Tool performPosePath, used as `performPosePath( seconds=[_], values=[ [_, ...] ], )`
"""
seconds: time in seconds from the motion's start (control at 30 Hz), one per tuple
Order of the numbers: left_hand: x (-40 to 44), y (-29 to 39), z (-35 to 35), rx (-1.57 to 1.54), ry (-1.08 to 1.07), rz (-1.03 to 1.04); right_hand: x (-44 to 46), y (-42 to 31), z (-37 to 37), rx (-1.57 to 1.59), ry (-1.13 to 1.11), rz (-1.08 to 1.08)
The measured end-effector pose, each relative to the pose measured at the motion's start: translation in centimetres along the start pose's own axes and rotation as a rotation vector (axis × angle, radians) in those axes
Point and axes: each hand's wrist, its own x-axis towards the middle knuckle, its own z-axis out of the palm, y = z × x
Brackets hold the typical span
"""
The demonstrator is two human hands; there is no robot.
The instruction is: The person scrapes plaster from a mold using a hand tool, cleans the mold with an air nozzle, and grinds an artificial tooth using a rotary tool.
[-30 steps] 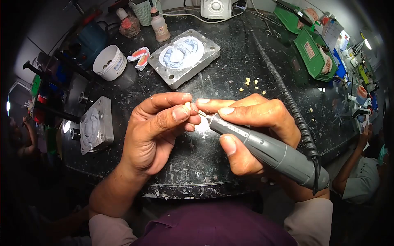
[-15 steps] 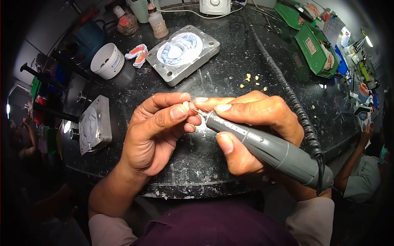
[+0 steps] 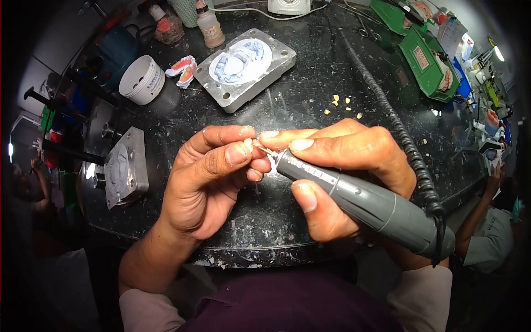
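Observation:
Between the thumb and forefinger of my left hand (image 3: 207,174) a small whitish denture tooth (image 3: 248,144) is pinched. My right hand (image 3: 354,166) is wrapped round a dark grey rotary handpiece (image 3: 365,202), which points up and left. Its thin metal bur (image 3: 267,150) reaches to the tooth; whether the tip touches it I cannot tell. My two hands meet at the fingertips above the black bench. Several loose yellowish teeth (image 3: 335,100) lie on the bench beyond my right hand.
A metal flask half (image 3: 260,94) with a plaster mould stands ahead, another flask half (image 3: 135,166) at left. Nearby are a denture (image 3: 185,71), a white tub (image 3: 142,80), a bottle (image 3: 210,27) and green trays (image 3: 423,66). The handpiece's coiled cord (image 3: 387,105) runs along the right. Other people are at both sides.
The back end of the handpiece has swung slightly down and right with my right hand. My left hand keeps its pinch on the tooth. The view has shifted a little.

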Motion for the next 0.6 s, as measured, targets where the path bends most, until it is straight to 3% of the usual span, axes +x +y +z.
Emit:
performPosePath(
  seconds=[0.17,0.27,0.6],
  values=[
    [-0.18,0.45,0.13,0.158,0.052,-0.039,-0.11,-0.20,0.11,0.000,0.007,0.006],
    [0.11,0.08,0.27,0.029,-0.002,0.011,-0.03,-0.38,0.12,0.008,0.010,0.024],
    [0.03,0.21,0.09,0.082,0.011,0.024,-0.27,0.01,0.42,-0.007,0.034,0.002]
  ],
)
